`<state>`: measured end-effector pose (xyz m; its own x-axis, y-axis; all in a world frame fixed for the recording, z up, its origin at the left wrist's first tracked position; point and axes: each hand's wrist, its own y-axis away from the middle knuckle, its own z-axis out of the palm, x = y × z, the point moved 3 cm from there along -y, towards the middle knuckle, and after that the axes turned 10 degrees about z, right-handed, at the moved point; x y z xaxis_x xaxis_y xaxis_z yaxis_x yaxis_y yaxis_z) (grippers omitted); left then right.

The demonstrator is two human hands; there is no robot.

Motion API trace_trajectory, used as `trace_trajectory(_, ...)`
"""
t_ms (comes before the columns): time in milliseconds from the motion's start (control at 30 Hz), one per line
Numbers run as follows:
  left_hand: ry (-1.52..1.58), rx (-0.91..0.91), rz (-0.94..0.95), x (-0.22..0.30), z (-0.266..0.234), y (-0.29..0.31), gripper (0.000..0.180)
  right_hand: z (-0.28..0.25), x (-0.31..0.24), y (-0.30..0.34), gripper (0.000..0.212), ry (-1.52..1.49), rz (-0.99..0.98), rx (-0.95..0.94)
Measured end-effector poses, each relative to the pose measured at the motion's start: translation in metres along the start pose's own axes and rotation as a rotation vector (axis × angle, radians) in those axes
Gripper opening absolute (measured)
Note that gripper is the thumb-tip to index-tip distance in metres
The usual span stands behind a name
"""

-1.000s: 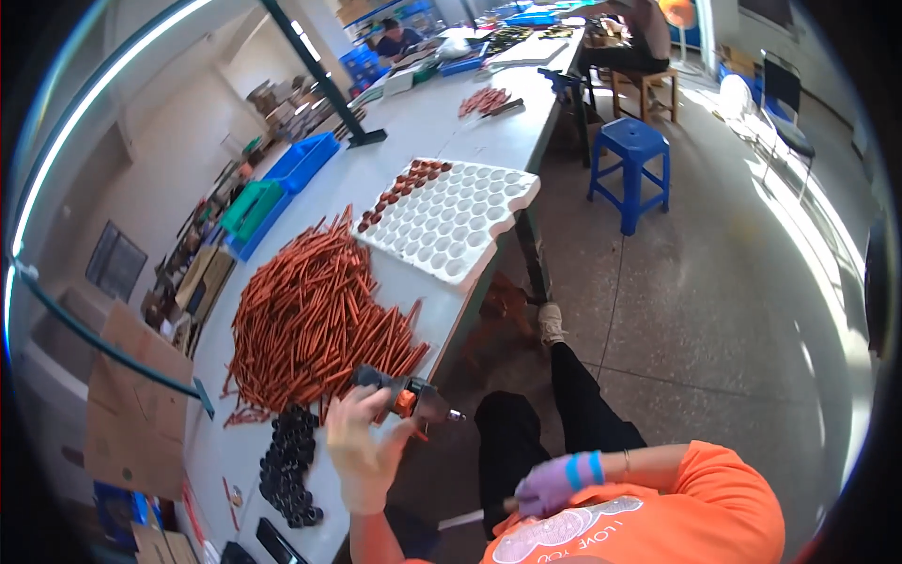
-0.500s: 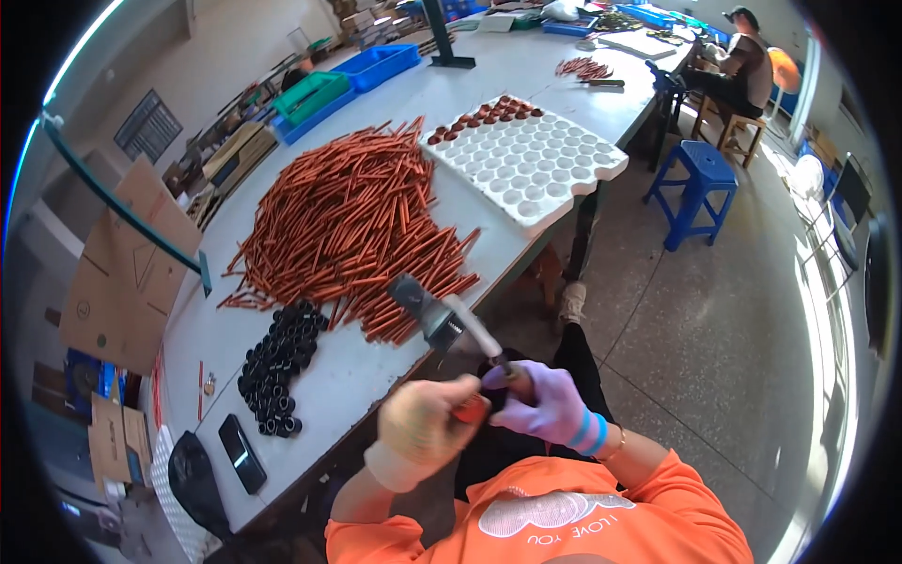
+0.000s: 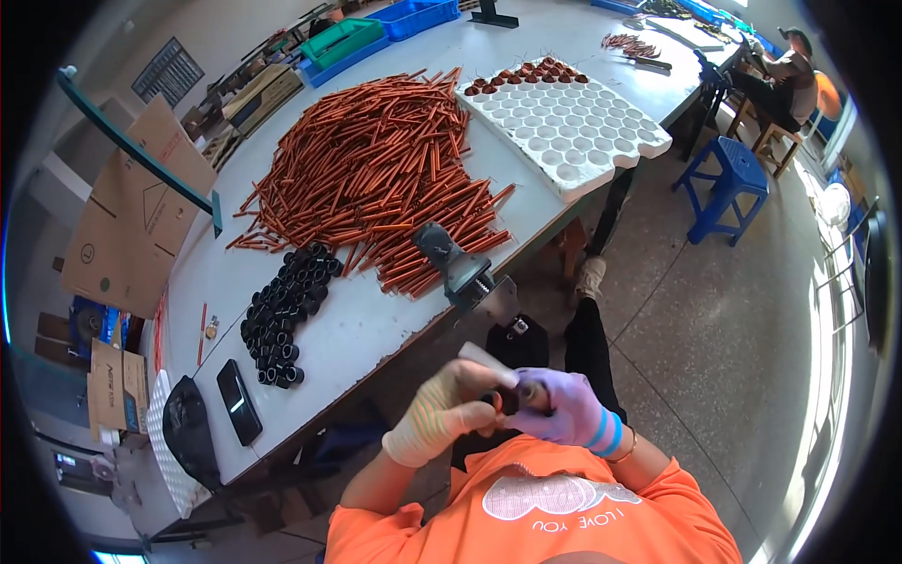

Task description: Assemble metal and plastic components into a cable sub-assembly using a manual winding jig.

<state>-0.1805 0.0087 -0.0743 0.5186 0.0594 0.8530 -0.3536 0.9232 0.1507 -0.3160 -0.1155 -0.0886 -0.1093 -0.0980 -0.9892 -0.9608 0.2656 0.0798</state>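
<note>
My left hand (image 3: pixel 442 414), in a yellow-striped knit glove, is closed with its fingertips round a small dark and copper-coloured round piece (image 3: pixel 495 402). Close beside it, my right hand (image 3: pixel 571 409) in a purple glove is closed on a tool with a whitish rod (image 3: pixel 487 362); its grip is mostly covered by the fingers. The two hands meet in front of my orange shirt, and motion blurs the details. Just ahead of them, a grey metal clamp-like device (image 3: pixel 460 268) is fixed at the table edge.
A large pile of copper-coloured rods (image 3: pixel 366 169) covers the middle of the white table (image 3: pixel 348 362). Black rings (image 3: pixel 282 315) and a phone (image 3: pixel 241 402) lie to the left. A white foam tray (image 3: pixel 573 132) holds several copper coils. A blue stool (image 3: pixel 723 183) stands at right; a person sits beyond.
My view has shifted, so the table sits higher. The whitish rod has moved from near the clamp-like device down between my hands. My hands have come closer together.
</note>
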Motion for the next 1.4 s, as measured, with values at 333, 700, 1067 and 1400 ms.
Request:
trace_trajectory(333,-0.729,0.317,0.797,0.045,-0.027,-0.032,0.043,0.011,0.071,0.043,0.013,-0.642,0.657,0.091)
trace_trajectory(700,-1.364,0.004,1.002,0.056,-0.001,-0.066,0.042,-0.027,0.07,0.02,0.016,-0.417,0.521,0.13)
trace_trajectory(1067,-1.075,0.175,0.847,0.039,-0.008,-0.065,0.046,-0.015,0.058,0.026,0.03,0.079,0.202,0.085)
trace_trajectory(1400,-1.326,-0.055,1.06,0.054,-0.005,-0.075,0.048,-0.027,0.062,0.016,0.031,0.365,0.387,0.311)
